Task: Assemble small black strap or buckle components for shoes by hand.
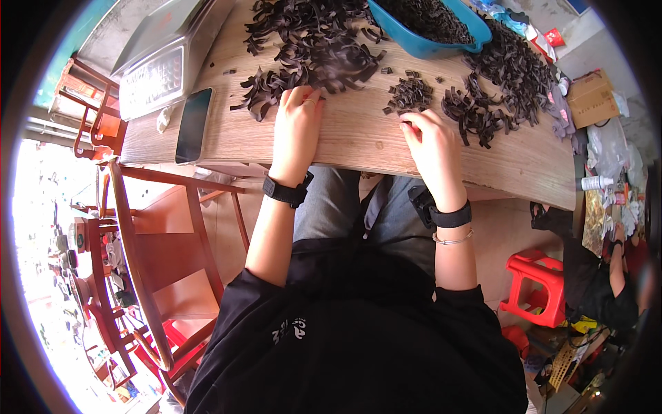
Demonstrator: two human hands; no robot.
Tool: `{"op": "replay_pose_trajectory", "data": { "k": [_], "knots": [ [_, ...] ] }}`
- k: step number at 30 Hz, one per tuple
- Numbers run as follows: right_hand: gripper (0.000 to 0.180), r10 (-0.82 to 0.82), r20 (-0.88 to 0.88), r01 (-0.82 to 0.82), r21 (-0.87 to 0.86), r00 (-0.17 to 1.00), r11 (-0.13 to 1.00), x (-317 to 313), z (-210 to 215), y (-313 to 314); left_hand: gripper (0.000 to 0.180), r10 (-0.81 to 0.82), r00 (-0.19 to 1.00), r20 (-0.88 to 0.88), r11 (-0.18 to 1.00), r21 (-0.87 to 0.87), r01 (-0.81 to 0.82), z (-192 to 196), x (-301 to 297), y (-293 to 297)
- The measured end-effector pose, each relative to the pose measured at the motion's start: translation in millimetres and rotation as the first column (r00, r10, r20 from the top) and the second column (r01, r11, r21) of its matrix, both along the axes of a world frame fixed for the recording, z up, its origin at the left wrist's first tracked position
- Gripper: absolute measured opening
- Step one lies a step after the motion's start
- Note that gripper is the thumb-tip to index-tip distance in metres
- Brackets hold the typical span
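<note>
Wooden bench (pixel 358 145) carries dark, flat strips, loose and tangled. Big pile (pixel 314 45) lies at the far side; a small heap of short cut pieces (pixel 408 93) sits apart from it, toward the right; another loose pile (pixel 483 114) lies further right. Blue basin (pixel 427 27) at the far edge is filled with the same dark stuff.

Left hand (pixel 296 124): palm down, fingers curled loosely into the near edge of the big pile, touching strips; cannot tell whether any are pinched. Right hand (pixel 431 145): flat on the wood, fingertips bent at the near edge of the small heap; grasp also unclear, nothing lifted.

Judgement: sorting goes best if each hand draws out one strip at a time, sliding it clear of the tangle, and the heaps stay well apart so nothing mixes back.

Phone (pixel 193 124) and scale (pixel 162 62) lie to the left, clear of the strips.
</note>
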State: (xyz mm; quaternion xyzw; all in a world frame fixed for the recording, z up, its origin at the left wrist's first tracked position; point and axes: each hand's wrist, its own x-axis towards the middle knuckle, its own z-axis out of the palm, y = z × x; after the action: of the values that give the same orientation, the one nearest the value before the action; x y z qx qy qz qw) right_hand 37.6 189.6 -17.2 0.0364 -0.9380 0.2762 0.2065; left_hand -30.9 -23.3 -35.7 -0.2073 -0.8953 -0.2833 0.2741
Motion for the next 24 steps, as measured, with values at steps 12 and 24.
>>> {"op": "replay_pose_trajectory", "data": {
  "k": [12, 24],
  "knots": [
    [0.01, 0.004, 0.062, -0.002, -0.039, 0.998, 0.999, 9.2, 7.2, 19.2, 0.019, -0.007, 0.999, -0.042, 1.0, -0.016, 0.007, 2.3, 1.2, 0.3],
    [0.012, 0.042, 0.3, -0.048, 0.012, 0.953, 0.999, 18.8, 19.5, 19.8, 0.016, -0.007, 0.999, -0.043, 1.0, -0.002, 0.007, 0.3, 1.9, -0.1]
  ]
}}
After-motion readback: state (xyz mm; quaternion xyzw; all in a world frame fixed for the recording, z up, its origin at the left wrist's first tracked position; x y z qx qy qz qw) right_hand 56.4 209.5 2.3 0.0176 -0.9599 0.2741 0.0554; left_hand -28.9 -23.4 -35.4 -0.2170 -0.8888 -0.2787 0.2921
